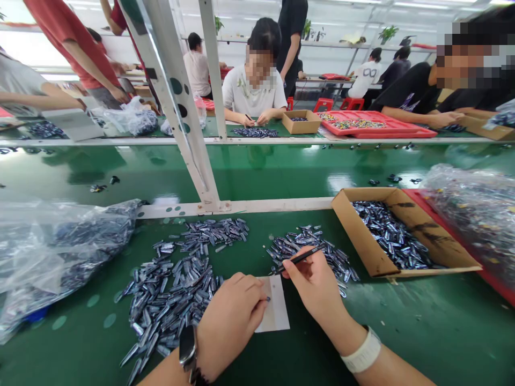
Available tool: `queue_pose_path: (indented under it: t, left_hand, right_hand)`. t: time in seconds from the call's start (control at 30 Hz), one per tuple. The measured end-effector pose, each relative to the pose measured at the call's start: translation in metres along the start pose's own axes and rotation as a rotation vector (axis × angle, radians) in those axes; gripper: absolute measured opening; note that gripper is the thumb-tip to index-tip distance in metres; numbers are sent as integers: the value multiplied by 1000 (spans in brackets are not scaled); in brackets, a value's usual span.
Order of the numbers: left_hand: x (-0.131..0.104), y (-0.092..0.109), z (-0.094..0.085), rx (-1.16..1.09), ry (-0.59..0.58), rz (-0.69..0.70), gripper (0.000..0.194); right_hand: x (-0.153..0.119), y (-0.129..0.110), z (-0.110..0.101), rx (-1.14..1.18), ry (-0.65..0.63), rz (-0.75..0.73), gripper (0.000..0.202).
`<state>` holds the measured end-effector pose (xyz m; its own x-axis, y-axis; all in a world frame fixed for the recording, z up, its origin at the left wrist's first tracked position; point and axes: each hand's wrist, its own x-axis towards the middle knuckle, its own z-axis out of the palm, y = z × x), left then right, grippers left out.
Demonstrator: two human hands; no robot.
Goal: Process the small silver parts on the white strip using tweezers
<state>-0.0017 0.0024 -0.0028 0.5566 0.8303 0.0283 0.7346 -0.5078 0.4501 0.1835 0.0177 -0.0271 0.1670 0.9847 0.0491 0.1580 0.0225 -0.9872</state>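
My left hand (231, 324), with a dark watch on its wrist, is closed over the left edge of a white card (278, 311). Its thumb and forefinger pinch a small dark piece (268, 298), mostly hidden by the fingers. In my right hand (316, 287) is a slim black pen-like tool (302, 255), its tip pointing left just above the card's top edge. Left of my left hand spreads a big pile of slim, shiny blue-grey pieces (173, 295). A smaller pile of similar pieces (322, 249) lies behind my right hand.
A cardboard box (350, 230) of similar pieces stands at right, beside a filled clear bag (475, 214) on a red tray (499, 289). Another plastic bag (60, 257) lies left. A white metal post (181, 107) rises ahead, before a green belt (273, 171). People sit working beyond.
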Motion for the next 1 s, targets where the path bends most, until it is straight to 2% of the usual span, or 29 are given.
queue_pose_path:
  t: [0.5, 1.0]
  left_hand:
    - [4, -2, -1, -39, 2, -11, 15]
    - [4, -3, -1, -129, 52, -56, 16]
  right_hand:
    - [-3, 0, 0, 46, -28, 2, 37]
    - [4, 0, -3, 154, 7, 82, 48]
